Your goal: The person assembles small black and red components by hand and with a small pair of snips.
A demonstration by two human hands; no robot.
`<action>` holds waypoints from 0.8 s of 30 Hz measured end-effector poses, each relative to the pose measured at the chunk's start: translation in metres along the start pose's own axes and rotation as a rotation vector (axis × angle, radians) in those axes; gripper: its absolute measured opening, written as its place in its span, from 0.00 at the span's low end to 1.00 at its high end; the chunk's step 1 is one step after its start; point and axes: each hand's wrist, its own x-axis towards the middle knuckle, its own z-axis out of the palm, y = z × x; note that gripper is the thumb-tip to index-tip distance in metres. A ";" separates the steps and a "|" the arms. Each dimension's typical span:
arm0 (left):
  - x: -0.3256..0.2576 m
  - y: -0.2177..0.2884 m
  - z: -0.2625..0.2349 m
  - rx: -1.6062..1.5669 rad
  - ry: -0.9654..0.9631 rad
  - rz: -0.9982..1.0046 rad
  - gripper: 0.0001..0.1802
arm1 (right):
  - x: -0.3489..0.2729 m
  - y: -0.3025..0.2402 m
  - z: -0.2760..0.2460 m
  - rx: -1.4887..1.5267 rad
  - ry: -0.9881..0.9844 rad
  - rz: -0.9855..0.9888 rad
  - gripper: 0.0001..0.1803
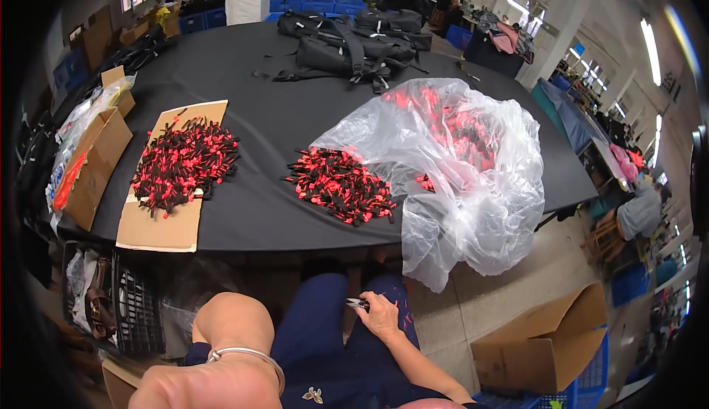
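Observation:
My right hand [380, 317] rests over my right thigh, its fingers closed around small metal snips [357, 303] whose blades point left. Small red scraps [405, 319] lie scattered on the dark blue trouser leg beside it. My left hand [199, 388] is raised close to the camera at the lower left, with a silver bangle at the wrist; its fingers are hidden. Ahead on the black-covered table [258, 180], a heap of small black-and-red pieces [343, 187] spills beside a clear plastic bag [473, 209] holding more. Another heap [181, 161] sits on flat cardboard [159, 224].
Black backpacks [347, 47] lie at the table's far side. An open carton [96, 165] stands at the left edge, with a black crate [136, 302] below. To my lower right, another open carton [543, 342] rests on a blue crate [591, 372]. A person sits farther right.

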 end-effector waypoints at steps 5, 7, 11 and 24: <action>-0.009 0.013 -0.018 -0.301 0.127 0.006 0.20 | 0.001 -0.005 0.004 0.026 0.017 -0.062 0.15; -0.010 0.002 -0.039 -0.348 -0.104 -0.047 0.23 | -0.001 -0.006 0.001 0.020 0.077 -0.012 0.11; -0.053 -0.001 -0.043 0.063 -0.238 -0.278 0.05 | -0.012 -0.002 -0.007 -0.064 0.218 0.029 0.09; -0.229 0.110 -0.009 -0.485 -1.003 -0.840 0.21 | -0.009 -0.068 -0.070 1.250 -0.582 0.529 0.17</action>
